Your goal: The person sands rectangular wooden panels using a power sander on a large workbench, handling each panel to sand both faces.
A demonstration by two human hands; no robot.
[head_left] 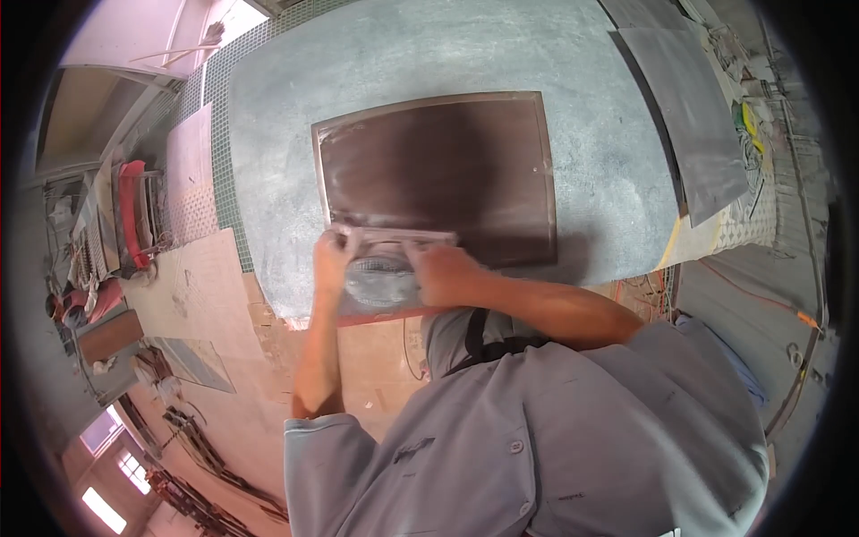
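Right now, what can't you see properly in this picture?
In the head view:
Left hand and right hand: motion blur hides just how each grips.
Pale strip: too smeared to tell what it is.
Brown panel: part of its near edge is behind the right hand.
Grey shirt: cut off by the lower edge.
Clutter at far left: too small to tell apart.

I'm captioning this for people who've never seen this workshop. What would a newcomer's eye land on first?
Most likely the dark brown panel, lying mid-picture on a large grey-blue tabletop. Next, the left hand and right hand, both at a pale strip by the panel's near-left edge, though blur hides their exact grip. Off to the left, a bright red item stands out.
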